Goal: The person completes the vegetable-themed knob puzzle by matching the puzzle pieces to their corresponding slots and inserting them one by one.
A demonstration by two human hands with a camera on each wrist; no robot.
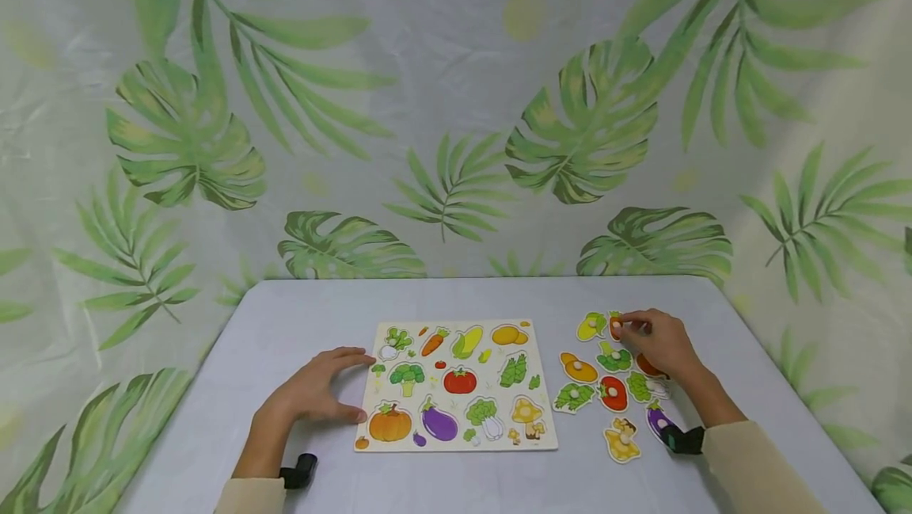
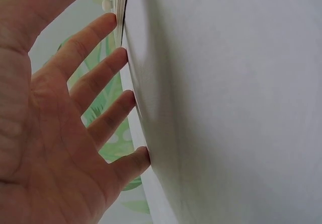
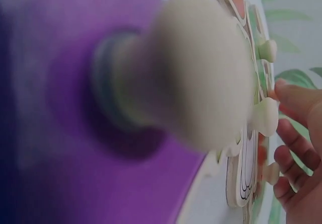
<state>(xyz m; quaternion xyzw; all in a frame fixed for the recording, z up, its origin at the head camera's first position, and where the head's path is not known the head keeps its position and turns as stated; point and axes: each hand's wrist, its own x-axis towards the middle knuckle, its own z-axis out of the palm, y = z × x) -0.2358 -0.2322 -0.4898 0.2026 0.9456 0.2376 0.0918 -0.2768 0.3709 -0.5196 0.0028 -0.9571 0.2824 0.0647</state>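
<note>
A wooden vegetable puzzle board (image 1: 456, 332) lies flat on the table. My left hand (image 1: 321, 387) is at its left edge, thumb near the lower corner and fingers higher up. Spread fingers (image 2: 103, 75) touch the white cloth in the left wrist view. My right hand (image 1: 663, 344) pinches the carrot piece (image 1: 615, 330) at the far side of the loose pieces. In the right wrist view the eggplant piece (image 3: 65, 108) and its white knob (image 3: 206, 73) fill the foreground, partly hiding what lies beyond.
Several knobbed pieces lie right of the board, including corn (image 1: 590, 327), broccoli (image 1: 611, 359), potato (image 1: 579, 368), tomato (image 1: 613, 394) and mushroom (image 1: 621, 443). The white table (image 1: 321, 308) ends at a leaf-patterned curtain (image 1: 456, 102).
</note>
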